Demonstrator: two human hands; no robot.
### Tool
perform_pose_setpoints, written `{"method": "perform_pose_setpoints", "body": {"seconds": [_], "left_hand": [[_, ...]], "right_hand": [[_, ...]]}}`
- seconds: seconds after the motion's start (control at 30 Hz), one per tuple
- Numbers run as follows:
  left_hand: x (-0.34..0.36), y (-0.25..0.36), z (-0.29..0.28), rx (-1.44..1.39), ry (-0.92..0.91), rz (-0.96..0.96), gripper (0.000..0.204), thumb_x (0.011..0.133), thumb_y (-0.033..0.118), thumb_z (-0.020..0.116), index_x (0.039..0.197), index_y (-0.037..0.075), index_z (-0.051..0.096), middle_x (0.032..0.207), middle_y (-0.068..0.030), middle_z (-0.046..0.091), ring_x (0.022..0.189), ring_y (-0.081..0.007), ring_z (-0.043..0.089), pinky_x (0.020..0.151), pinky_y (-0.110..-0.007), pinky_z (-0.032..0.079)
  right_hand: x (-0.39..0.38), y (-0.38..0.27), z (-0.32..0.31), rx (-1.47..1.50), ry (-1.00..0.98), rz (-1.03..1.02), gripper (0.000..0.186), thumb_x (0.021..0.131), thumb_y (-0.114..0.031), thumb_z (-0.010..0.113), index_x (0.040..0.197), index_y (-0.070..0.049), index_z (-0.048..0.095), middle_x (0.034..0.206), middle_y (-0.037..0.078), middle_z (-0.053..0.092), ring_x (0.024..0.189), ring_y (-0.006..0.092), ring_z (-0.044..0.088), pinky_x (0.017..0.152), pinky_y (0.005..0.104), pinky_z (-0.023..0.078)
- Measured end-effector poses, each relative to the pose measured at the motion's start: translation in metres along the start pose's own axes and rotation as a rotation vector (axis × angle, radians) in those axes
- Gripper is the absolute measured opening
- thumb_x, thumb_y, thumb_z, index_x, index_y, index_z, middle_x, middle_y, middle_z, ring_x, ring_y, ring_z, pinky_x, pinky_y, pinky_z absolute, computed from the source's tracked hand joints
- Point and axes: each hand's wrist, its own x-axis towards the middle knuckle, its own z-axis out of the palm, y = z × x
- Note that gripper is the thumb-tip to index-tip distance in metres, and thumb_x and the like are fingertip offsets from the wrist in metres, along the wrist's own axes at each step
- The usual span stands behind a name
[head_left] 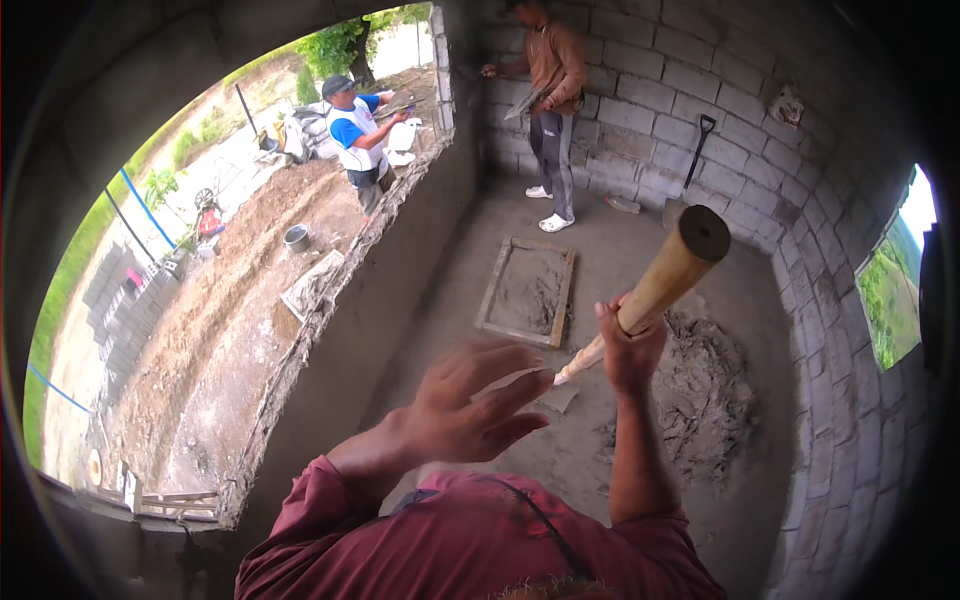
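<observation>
My right hand (632, 345) is closed around a thick round wooden pole (665, 270), just below its upper end. The pole slants down and left toward the floor. Close to its lower end is a flat grey piece (560, 398); whether the two are joined I cannot tell. My left hand (475, 400) is slightly blurred, its fingers spread and holding nothing, near the pole's lower part. A heap of wet grey mortar (705, 400) lies on the floor beside my right forearm.
Ahead is a wooden-framed mortar tray (490, 290). A co-worker (555, 80) stands by the block wall (690, 85), near a leaning shovel (697, 160). Outside the opening on the left, another co-worker (355, 130) stands near a bucket (297, 238). A rough sill (310, 330) edges that opening.
</observation>
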Motion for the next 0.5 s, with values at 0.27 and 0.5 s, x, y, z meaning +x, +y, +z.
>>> {"method": "perform_pose_setpoints", "body": {"seconds": [0.27, 0.5], "left_hand": [[0.075, 0.037, -0.014, 0.176, 0.123, 0.194, 0.055, 0.081, 0.039, 0.089, 0.119, 0.006, 0.067, 0.125, -0.0173, 0.06, 0.107, -0.0354, 0.064, 0.084, -0.045, 0.059], [0.1, 0.054, -0.002, 0.039, 0.193, 0.33, 0.033, 0.081, 0.029, 0.087, 0.098, 0.002, 0.078, 0.105, -0.0124, 0.069, 0.096, -0.03, 0.07, 0.078, -0.042, 0.06]], "right_hand": [[-0.045, -0.002, 0.011, -0.015, -0.238, -0.068, 0.027, 0.084, -0.012, 0.082, 0.1, -0.001, 0.064, 0.084, 0.012, 0.072, 0.079, 0.0175, 0.072, 0.07, 0.0344, 0.056], [-0.085, -0.006, 0.003, 0.07, -0.486, -0.16, 0.031, 0.074, -0.008, 0.082, 0.1, -0.007, 0.065, 0.091, 0.012, 0.071, 0.082, 0.0314, 0.074, 0.071, 0.0383, 0.057]]}}
